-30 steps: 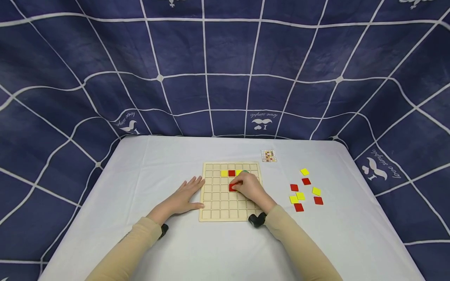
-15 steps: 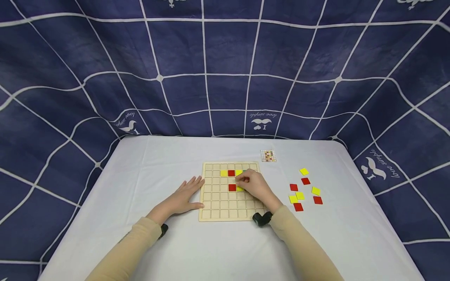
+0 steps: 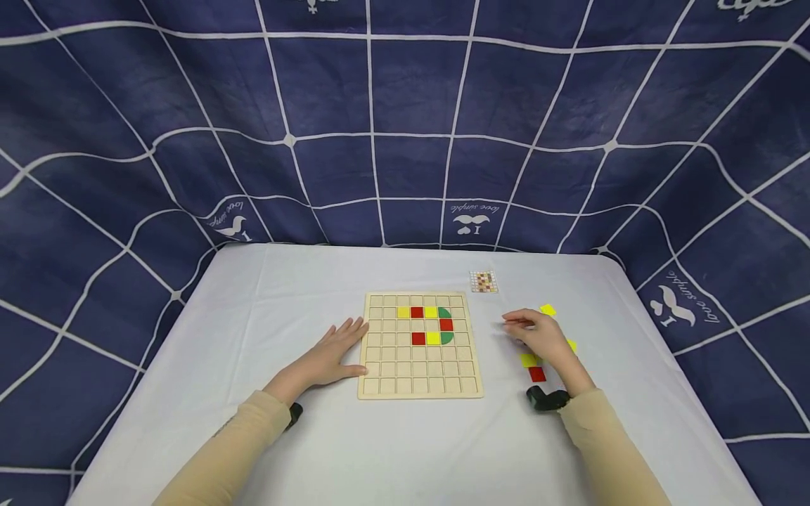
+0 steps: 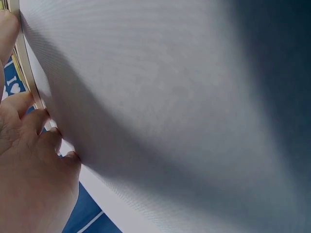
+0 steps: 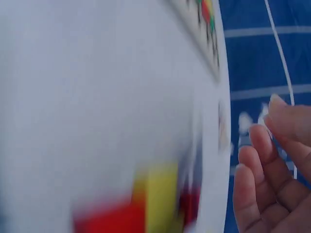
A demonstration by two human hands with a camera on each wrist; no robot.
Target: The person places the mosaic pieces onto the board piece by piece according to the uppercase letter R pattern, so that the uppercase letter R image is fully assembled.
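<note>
A wooden grid board (image 3: 388, 386) lies on the white cloth. My left hand (image 3: 330, 356) rests flat at its left edge, fingers spread, with thumb and fingertips touching the rim. In the board's cells sit red, yellow and rounded green tiles, among them a red tile (image 3: 446, 325) between two green tiles. My right hand (image 3: 540, 336) is over the loose pieces right of the board, fingers loosely bent and nothing between them. Beneath it, a yellow tile (image 3: 528, 360) and a red tile (image 3: 537, 374) show, and others are partly hidden. In the right wrist view, thumb and fingers stand apart.
A small printed pattern card (image 3: 484, 282) lies beyond the board's far right corner. Another yellow tile (image 3: 548, 309) shows beyond the right hand. A dark blue checked curtain (image 3: 405, 169) surrounds the back and sides of the table (image 3: 304, 281).
My right hand has left the board and moved right to the loose tiles. A yellow tile beside the lower red one and the green tiles are uncovered. My left hand stays put.
</note>
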